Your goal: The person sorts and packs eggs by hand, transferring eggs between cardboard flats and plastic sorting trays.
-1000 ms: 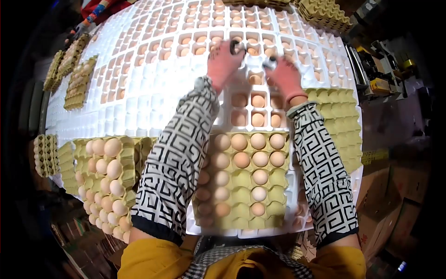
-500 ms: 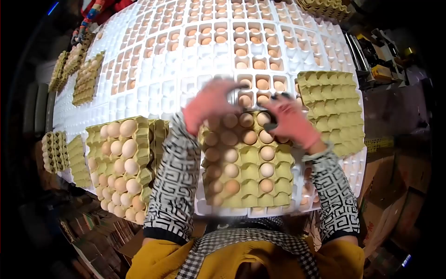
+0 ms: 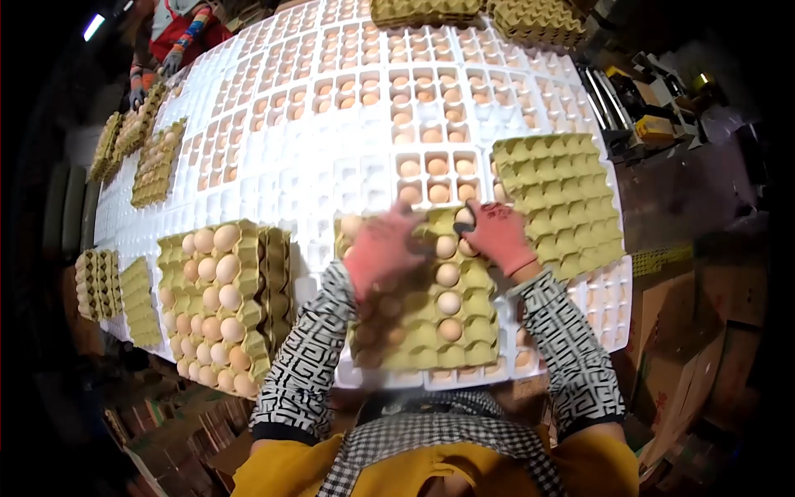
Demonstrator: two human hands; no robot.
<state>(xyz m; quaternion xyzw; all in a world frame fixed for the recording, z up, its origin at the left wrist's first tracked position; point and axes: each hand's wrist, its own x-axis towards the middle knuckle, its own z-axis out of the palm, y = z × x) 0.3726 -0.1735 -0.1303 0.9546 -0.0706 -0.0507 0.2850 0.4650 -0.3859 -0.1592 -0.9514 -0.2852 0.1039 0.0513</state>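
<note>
My left hand [image 3: 387, 248], in a pink glove with dark fingertips, is over the left half of a yellow-green pulp tray [image 3: 422, 356]. Its fingers are smeared by motion, and whatever they hold cannot be made out. At the tray's upper right, the thumb and fingers of my right hand [image 3: 499, 238] are closed around an egg [image 3: 464, 217]. Below it, a column of eggs [image 3: 448, 302] sits in the tray, with bare cups to the right. Just beyond stands a white tray section holding brown eggs [image 3: 437, 166].
Stacked egg trays [image 3: 211, 306] stand at left, and a pulp tray without eggs [image 3: 559, 203] lies at right. White trays [image 3: 273, 178] cover the table. More pulp trays [image 3: 426, 12] lie at the far edge. Another person's gloved hand [image 3: 172, 62] is at the far left.
Both my hands have come back from the white trays to the pulp tray. The right fingers have closed around an egg. Fewer eggs show in the pulp tray's upper rows. The view has shifted.
</note>
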